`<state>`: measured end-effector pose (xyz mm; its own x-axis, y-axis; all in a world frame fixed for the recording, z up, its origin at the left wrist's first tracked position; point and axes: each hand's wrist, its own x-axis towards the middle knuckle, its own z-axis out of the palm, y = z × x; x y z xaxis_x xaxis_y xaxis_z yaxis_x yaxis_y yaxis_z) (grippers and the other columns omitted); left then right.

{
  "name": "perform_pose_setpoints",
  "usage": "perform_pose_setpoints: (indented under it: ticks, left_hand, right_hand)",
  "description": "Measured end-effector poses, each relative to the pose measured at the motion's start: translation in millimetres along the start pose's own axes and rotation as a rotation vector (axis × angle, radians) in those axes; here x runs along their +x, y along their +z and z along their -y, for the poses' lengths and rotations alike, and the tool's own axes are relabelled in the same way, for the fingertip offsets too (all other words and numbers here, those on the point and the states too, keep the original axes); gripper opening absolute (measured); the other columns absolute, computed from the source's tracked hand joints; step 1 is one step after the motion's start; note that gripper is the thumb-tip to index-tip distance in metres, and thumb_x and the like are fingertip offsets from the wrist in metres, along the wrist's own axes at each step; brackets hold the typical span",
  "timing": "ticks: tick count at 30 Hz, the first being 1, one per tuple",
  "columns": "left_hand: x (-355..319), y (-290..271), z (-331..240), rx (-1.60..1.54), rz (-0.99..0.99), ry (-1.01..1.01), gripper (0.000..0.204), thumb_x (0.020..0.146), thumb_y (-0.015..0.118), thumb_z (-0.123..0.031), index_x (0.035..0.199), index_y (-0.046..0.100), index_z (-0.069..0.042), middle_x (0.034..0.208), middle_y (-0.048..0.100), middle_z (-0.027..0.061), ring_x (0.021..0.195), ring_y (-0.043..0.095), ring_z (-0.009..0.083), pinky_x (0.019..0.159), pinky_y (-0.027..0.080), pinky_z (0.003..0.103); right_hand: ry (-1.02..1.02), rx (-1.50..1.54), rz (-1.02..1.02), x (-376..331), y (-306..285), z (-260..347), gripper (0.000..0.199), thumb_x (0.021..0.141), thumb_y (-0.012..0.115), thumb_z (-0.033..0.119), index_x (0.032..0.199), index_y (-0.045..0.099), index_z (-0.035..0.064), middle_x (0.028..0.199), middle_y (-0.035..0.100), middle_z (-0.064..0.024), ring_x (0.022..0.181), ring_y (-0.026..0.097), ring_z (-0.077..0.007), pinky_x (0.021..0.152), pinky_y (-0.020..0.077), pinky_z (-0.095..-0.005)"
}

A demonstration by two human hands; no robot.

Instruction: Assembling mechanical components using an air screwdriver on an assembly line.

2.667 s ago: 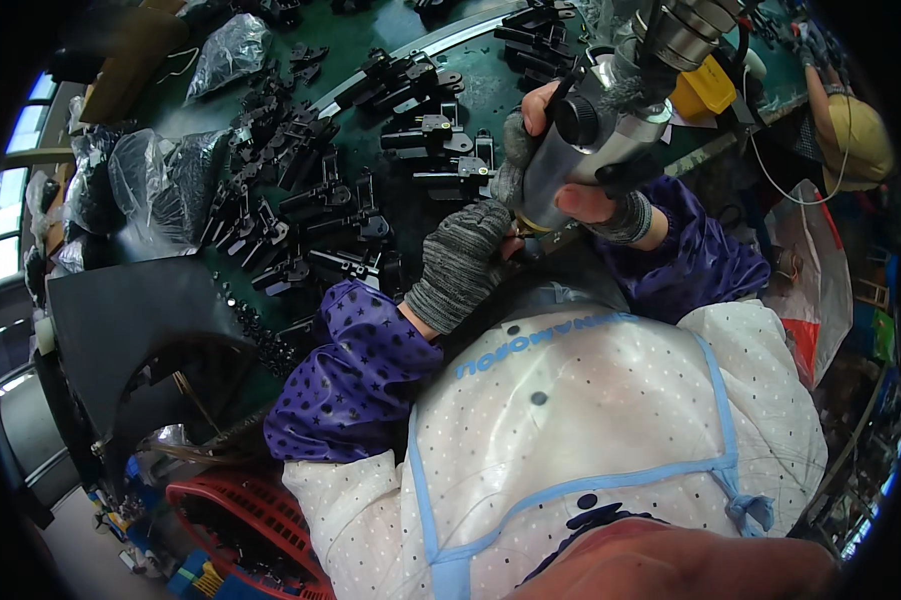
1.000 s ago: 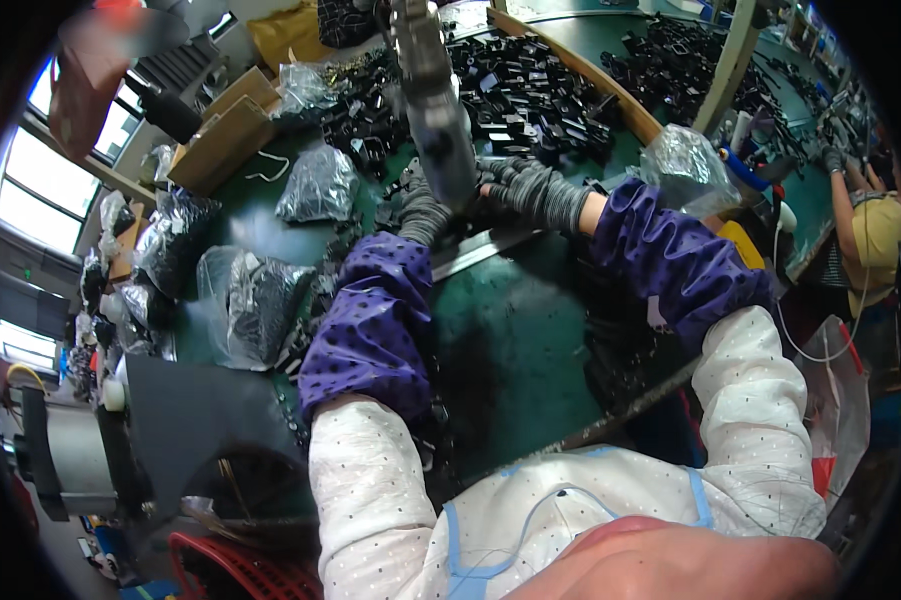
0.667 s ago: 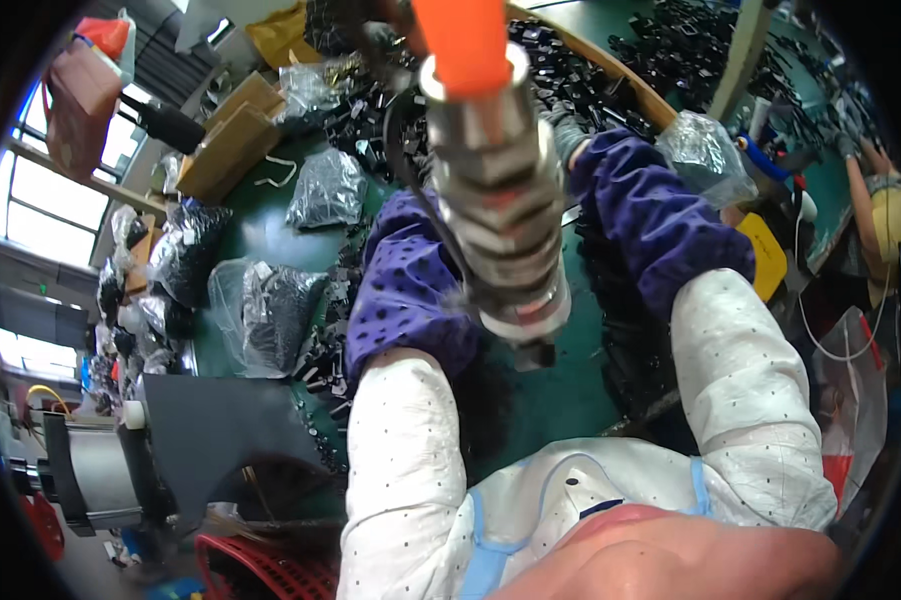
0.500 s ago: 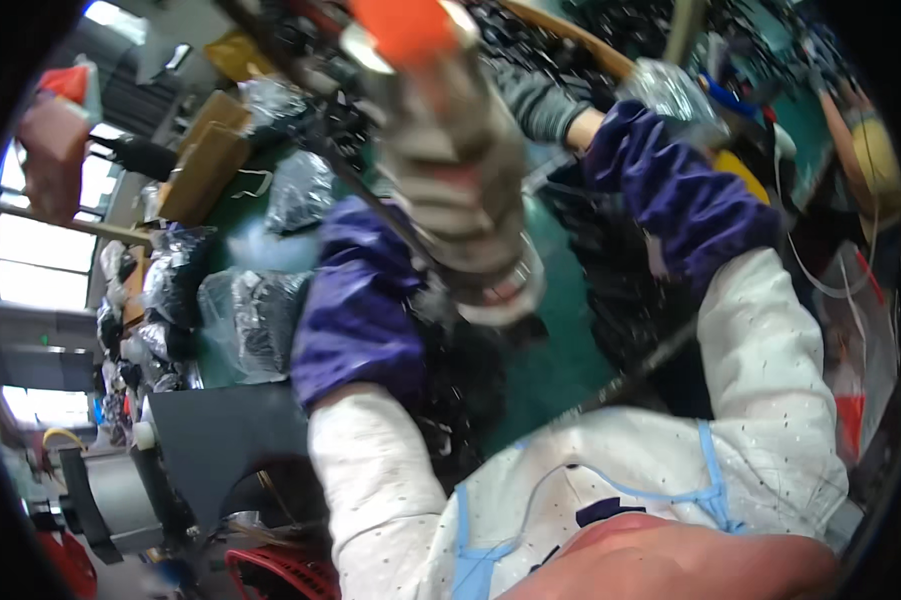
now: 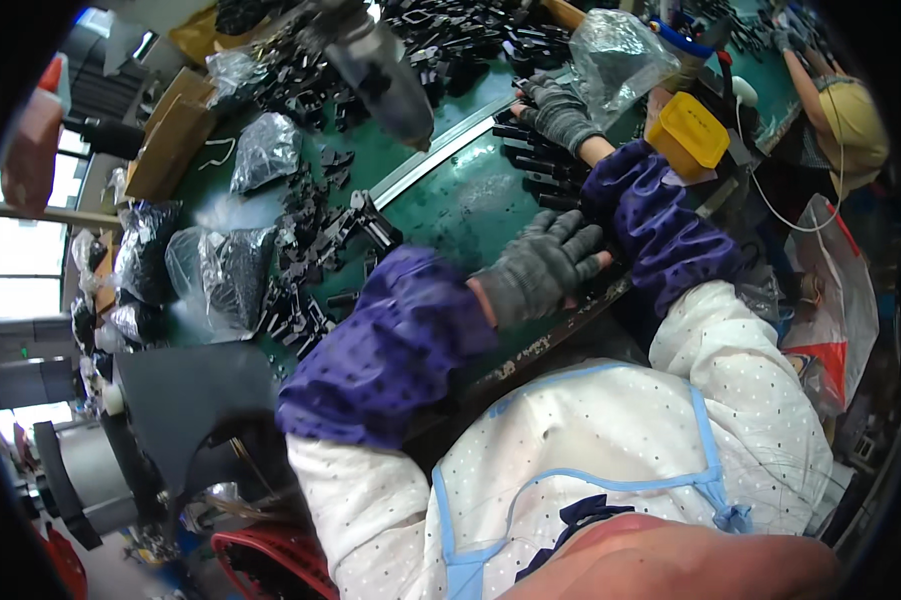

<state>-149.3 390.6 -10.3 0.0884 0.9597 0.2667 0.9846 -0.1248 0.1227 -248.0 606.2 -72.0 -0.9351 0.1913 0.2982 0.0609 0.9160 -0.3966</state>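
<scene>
Head view: left hand [image 5: 545, 265] is held palm-down near the table's near edge, fingers spread apart, close by the near end of a row of black parts [image 5: 538, 168]. Right hand [image 5: 562, 112] is laid over that row's far end, fingers partly bent; whether a part is gripped can't be told. Row is set right of a metal strip [image 5: 440, 155]. Far left of the hands, view of the table is blocked by a hanging power tool [image 5: 378, 85]. Right side is crowded by a clear plastic bag [image 5: 618, 65], far, and a yellow box [image 5: 688, 135], nearer. More black parts [image 5: 305, 240] are scattered left, beside filled bags [image 5: 232, 270].
</scene>
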Motion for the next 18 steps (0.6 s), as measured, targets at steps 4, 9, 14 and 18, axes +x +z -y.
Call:
perform_pose_setpoints:
  ticks: [4,9,14,18]
  left_hand:
    - [-18.9,31.0,-1.9,0.068,0.116,-0.081,0.058,0.061,0.061,-0.034,0.113,0.049,-0.012,0.117,0.046,0.0135,0.111,0.041,0.0318,0.088,0.034,0.046]
    - [-63.4,19.7,-25.2,0.149,0.082,-0.235,0.050,0.066,0.055,-0.032,0.109,0.052,-0.008,0.109,0.050,0.0144,0.104,0.045,0.0321,0.083,0.037,0.044]
    - [-71.2,-4.9,-44.9,-0.015,0.160,-0.448,0.051,0.062,0.061,-0.033,0.105,0.053,-0.006,0.107,0.049,0.0141,0.102,0.046,0.0327,0.080,0.038,0.043]
    - [-100.0,-40.2,4.0,-0.140,-0.205,-0.319,0.036,0.067,0.065,-0.028,0.094,0.057,-0.006,0.091,0.056,0.0126,0.085,0.054,0.0272,0.071,0.043,0.038]
  right_hand:
    - [0.045,0.048,-0.058,-10.5,12.4,43.4,0.031,0.072,0.058,0.033,0.094,0.058,0.0121,0.100,0.052,-0.0091,0.094,0.051,-0.0281,0.081,0.0407,-0.0380]
    - [0.044,0.127,-0.016,-15.7,32.2,114.3,0.026,0.070,0.060,0.025,0.090,0.058,0.0082,0.093,0.053,-0.0090,0.088,0.053,-0.0263,0.078,0.0420,-0.0356]
    - [-0.015,0.124,0.105,-20.4,40.8,150.9,0.033,0.071,0.061,0.028,0.096,0.057,0.0078,0.104,0.050,-0.0120,0.097,0.049,-0.0290,0.084,0.0397,-0.0359]
    - [-0.392,0.195,0.334,-14.9,7.5,99.7,0.057,0.076,0.054,0.041,0.116,0.042,0.0028,0.111,0.046,-0.0178,0.103,0.046,-0.0306,0.090,0.0362,-0.0346]
